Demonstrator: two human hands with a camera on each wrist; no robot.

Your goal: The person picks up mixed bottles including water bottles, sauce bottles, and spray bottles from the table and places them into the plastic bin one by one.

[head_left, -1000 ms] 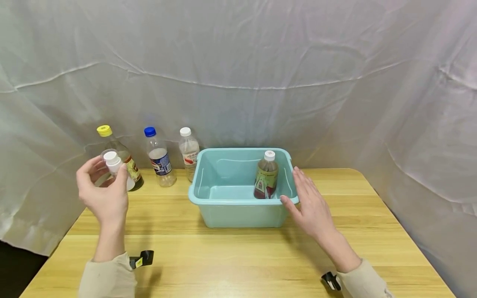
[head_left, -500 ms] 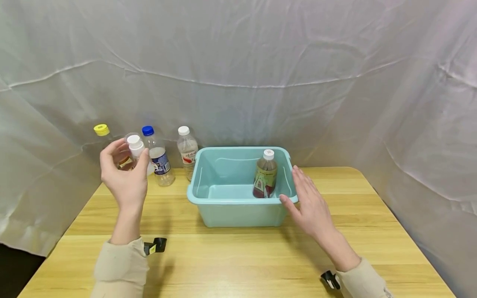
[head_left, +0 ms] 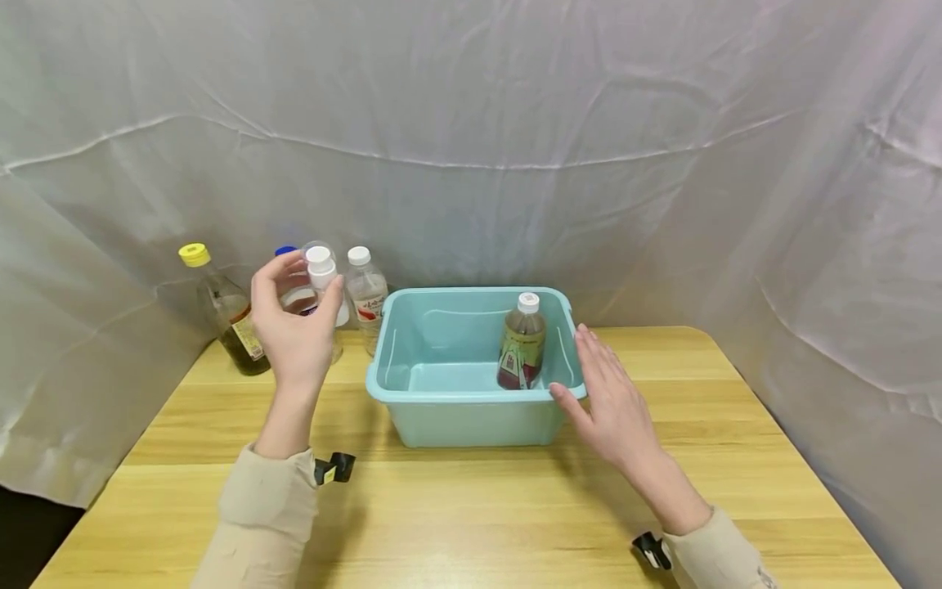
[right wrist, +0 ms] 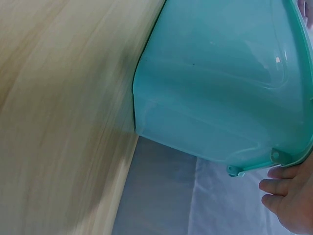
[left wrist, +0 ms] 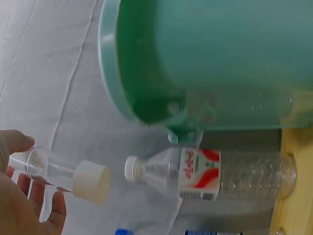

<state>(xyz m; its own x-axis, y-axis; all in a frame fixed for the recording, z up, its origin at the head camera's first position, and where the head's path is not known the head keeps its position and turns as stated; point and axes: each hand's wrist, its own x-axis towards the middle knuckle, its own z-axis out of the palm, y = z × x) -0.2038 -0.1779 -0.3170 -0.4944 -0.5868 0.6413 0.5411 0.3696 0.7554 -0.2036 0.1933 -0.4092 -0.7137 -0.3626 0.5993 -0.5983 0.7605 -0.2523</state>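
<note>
My left hand [head_left: 298, 327] holds a small clear bottle [head_left: 320, 262] with a white top, pinched between thumb and fingers above the table, in front of the blue-capped bottle [head_left: 285, 250]. In the left wrist view the small bottle's white end [left wrist: 92, 181] points toward the white-capped bottle [left wrist: 200, 174]. My right hand [head_left: 614, 409] rests at the right front corner of a light-blue tub [head_left: 471, 398], its fingers straight along the side and its thumb near the front rim. A dark drink bottle [head_left: 522, 348] with a green label and white cap stands inside the tub.
At the back left stands a yellow-capped bottle [head_left: 228, 315] of dark liquid. A grey cloth [head_left: 471, 98] hangs behind and beside the wooden table [head_left: 471, 515]. The white-capped clear bottle stands just left of the tub.
My left hand has moved right with the small bottle, from in front of the yellow-capped bottle to in front of the blue-capped one. My right hand has stayed at the tub.
</note>
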